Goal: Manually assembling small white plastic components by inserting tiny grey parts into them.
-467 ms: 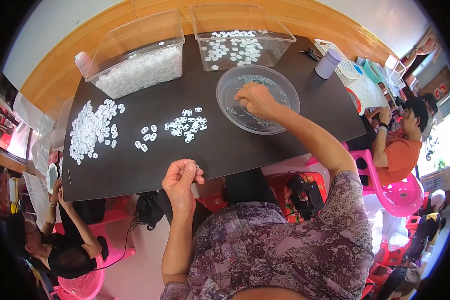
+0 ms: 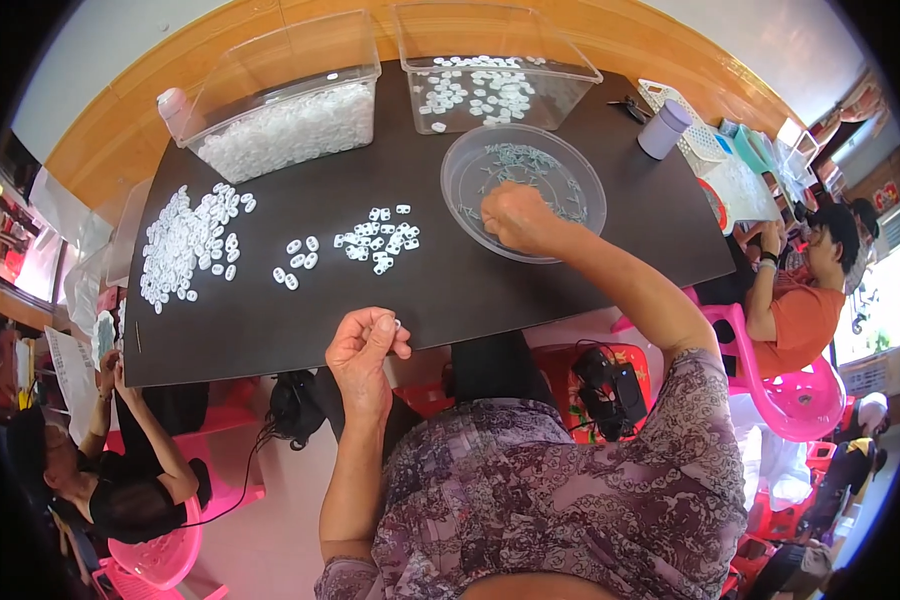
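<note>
Just off the table's near edge, my left hand point(image 2: 368, 345) is closed in a pinch with thumb and fingers on a small white piece point(image 2: 398, 323), mostly hidden by the fingertips. My right hand point(image 2: 518, 217) is over the near-left part of a round clear tub point(image 2: 592, 225), its fingers drawn together and turned down; whatever they hold cannot be made out. Small thin grey-green pieces point(image 2: 520, 157) lie scattered in that tub. Between the hands, to the left, is a cluster of small white pieces with dark holes point(image 2: 380, 240). Several oval white pieces point(image 2: 296, 262) lie beside it.
A larger heap of white ovals point(image 2: 185, 240) covers the table's left side. Two clear bins point(image 2: 285, 150) point(image 2: 560, 105) with white pieces stand at the back. A lilac bottle point(image 2: 663, 130) is at right. Co-workers sit left and right on pink chairs point(image 2: 800, 395).
My right hand has moved toward the near side of the round tub, uncovering more of the thin pieces. My left hand keeps its pinch. The whole view has shifted slightly.
</note>
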A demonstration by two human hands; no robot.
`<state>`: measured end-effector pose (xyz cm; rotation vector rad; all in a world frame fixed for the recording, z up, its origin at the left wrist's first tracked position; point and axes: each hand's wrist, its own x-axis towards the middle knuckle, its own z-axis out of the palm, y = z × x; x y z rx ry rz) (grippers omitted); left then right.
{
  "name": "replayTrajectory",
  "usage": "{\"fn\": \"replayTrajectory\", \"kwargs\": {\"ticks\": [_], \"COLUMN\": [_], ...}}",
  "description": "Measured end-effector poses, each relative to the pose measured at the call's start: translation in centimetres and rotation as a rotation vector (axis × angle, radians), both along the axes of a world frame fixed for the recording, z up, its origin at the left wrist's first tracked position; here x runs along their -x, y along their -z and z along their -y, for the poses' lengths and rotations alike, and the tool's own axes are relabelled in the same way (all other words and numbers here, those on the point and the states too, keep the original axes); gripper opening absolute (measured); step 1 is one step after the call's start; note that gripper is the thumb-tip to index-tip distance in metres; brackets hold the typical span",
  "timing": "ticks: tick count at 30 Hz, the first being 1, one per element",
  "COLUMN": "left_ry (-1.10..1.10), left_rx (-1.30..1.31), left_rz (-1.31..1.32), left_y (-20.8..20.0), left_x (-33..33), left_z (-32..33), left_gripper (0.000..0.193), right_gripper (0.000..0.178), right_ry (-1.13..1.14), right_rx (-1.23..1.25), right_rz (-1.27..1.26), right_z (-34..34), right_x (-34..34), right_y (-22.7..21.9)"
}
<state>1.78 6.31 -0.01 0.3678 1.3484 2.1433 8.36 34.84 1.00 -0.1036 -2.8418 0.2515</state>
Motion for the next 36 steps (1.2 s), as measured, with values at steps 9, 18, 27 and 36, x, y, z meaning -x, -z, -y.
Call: {"fn": "replayTrajectory", "kwargs": {"ticks": [9, 18, 27, 36], "left_ry": [-0.006, -0.02, -0.027, -0.057], "left_rx": [-0.049, -0.064, -0.095, -0.044], "left_rz": [0.116, 0.066, 0.058, 0.005], "left_y": [-0.7, -1.4, -1.2, -1.2], "left_x": [0.1, -0.5, -0.9, -1.0], "left_z": [0.4, 1.4, 2.5, 3.1], "left_gripper": [0.012, 0.015, 0.013, 0.011], "right_gripper": [0.004, 0.009, 0.013, 0.012], "right_ry": [0.015, -0.127, 0.015, -0.038], "right_rx": [0.089, 0.633, 1.063, 0.91], "right_rz": [-0.146, -0.188, -0.058, -0.135], "right_z": [1.7, 11.8, 17.1, 17.5], "right_x": [-1.2, -1.5, -0.8, -0.5], "right_y": [-1.8, -4.1, -4.2, -3.5]}}
